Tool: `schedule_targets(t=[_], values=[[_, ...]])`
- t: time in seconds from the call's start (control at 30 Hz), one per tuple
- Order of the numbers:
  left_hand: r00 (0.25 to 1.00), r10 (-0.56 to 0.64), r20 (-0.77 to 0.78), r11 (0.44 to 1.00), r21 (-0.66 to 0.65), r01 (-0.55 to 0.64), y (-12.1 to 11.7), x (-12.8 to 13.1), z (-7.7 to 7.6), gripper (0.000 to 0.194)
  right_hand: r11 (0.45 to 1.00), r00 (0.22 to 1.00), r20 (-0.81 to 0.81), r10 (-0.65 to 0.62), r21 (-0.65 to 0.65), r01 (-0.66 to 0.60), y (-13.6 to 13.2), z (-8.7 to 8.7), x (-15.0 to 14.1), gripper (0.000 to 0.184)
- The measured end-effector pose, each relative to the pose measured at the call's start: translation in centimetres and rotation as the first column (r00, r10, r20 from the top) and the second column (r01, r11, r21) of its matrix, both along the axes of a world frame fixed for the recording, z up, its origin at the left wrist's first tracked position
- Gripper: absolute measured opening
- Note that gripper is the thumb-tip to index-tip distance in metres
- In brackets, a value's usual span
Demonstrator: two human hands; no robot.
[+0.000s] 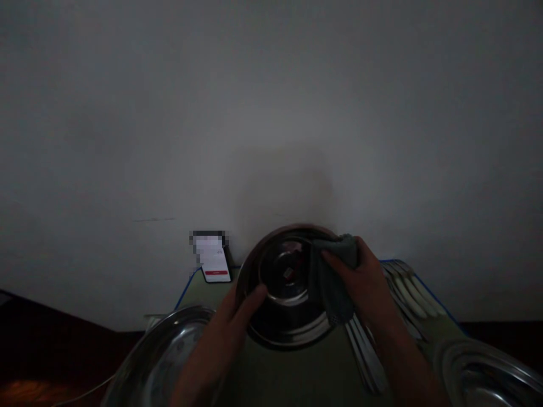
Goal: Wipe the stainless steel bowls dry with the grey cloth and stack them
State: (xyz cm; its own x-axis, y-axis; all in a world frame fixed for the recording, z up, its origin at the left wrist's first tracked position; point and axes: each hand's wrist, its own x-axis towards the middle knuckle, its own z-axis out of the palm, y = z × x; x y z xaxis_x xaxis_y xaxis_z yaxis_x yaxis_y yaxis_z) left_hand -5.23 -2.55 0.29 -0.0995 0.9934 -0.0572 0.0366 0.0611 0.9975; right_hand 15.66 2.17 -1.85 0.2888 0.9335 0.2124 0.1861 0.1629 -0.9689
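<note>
Left hand: the left hand [241,314] is partly closed on the lower left side of the bowl [282,282], thumb laid over the near face; its fingers pass behind the rim and are hidden.
Right hand: the right hand [360,277] is bent around the cloth [331,277], pinching it at the bowl's upper right rim, with a finger or thumb lying across the fabric. The other fingertips cannot be made out.
Bowl: held up between both hands, above the table [288,379] and in front of the wall [271,113]; tilted, round face toward the camera. Whether this is the inside or the underside cannot be told.
Cloth: dark, bunched, covering part of the bowl's right side; lower end hangs down.
Phone: the phone [216,263] stands tilted near the wall, left of the bowl, screen lit.
Basins: left basin [146,350] beside the left forearm, which hides part of it; right basin [487,359] at the lower right, cut off by the frame.
Cutlery: spoons [367,359], apparently, lie below the cloth, upper ends covered; forks [418,294] with pale handles lie beyond the right wrist.
Light: dim, some blur.
</note>
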Motion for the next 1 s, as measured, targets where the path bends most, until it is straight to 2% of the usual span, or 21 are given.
schedule_targets(t=[0.07,0.13,0.23,0.3,0.37,0.43,0.53,0.67,0.77,0.83,0.9,1.0], values=[[0.993,-0.085,-0.079,0.990,-0.115,0.075,-0.7,-0.1,0.4,0.029,0.999,0.998,0.057,-0.020,0.045,0.018,-0.3,0.5,0.3,0.033],[0.982,-0.181,-0.054,0.965,-0.200,0.167,-1.0,0.0,0.7,0.030,0.994,0.995,0.076,-0.067,0.087,0.061,-0.4,0.7,0.3,0.034],[0.973,-0.229,-0.011,0.952,-0.210,0.222,-0.9,0.1,0.4,0.033,0.975,0.982,0.052,-0.182,0.141,0.173,-0.4,0.5,0.1,0.038],[0.977,-0.211,-0.027,0.961,-0.188,0.202,-0.6,0.3,0.0,0.034,0.966,0.974,-0.023,-0.225,0.128,0.226,-0.4,0.1,-0.6,0.039],[0.985,-0.170,-0.024,0.972,-0.169,0.163,-0.5,0.7,-0.4,0.037,0.971,0.966,-0.147,-0.214,0.080,0.227,-0.3,-0.5,-1.7,0.041],[0.996,-0.093,0.015,0.987,-0.131,0.094,-0.4,1.4,-0.6,0.042,0.982,0.949,-0.263,-0.171,0.037,0.187,-0.2,-1.1,-2.9,0.046],[0.997,-0.016,0.081,0.993,-0.118,0.026,-0.4,2.5,-0.4,0.050,0.993,0.938,-0.327,-0.113,-0.006,0.117,-0.3,-1.7,-4.2,0.054],[0.992,-0.110,0.057,0.981,-0.157,0.118,-0.3,2.4,0.1,0.046,0.999,0.959,-0.281,-0.027,0.012,0.031,-0.3,-1.3,-3.2,0.048],[0.990,-0.105,-0.095,0.990,-0.105,0.094,-0.1,1.2,0.3,0.039,0.999,0.988,-0.153,-0.014,0.043,0.021,-0.4,-0.4,-1.3,0.040],[0.982,-0.078,-0.173,0.995,-0.073,0.067,-0.1,0.4,0.4,0.034,0.998,0.999,-0.032,-0.032,0.051,0.034,-0.4,0.2,-0.3,0.034],[0.977,-0.106,-0.185,0.992,-0.085,0.091,-0.1,0.1,0.5,0.032,0.996,0.997,0.037,-0.067,0.063,0.065,-0.5,0.7,0.3,0.032],[0.977,-0.139,-0.160,0.986,-0.116,0.122,0.0,0.7,0.2,0.031,0.980,0.980,-0.050,-0.191,0.054,0.194,-0.4,0.7,-0.1,0.037]])
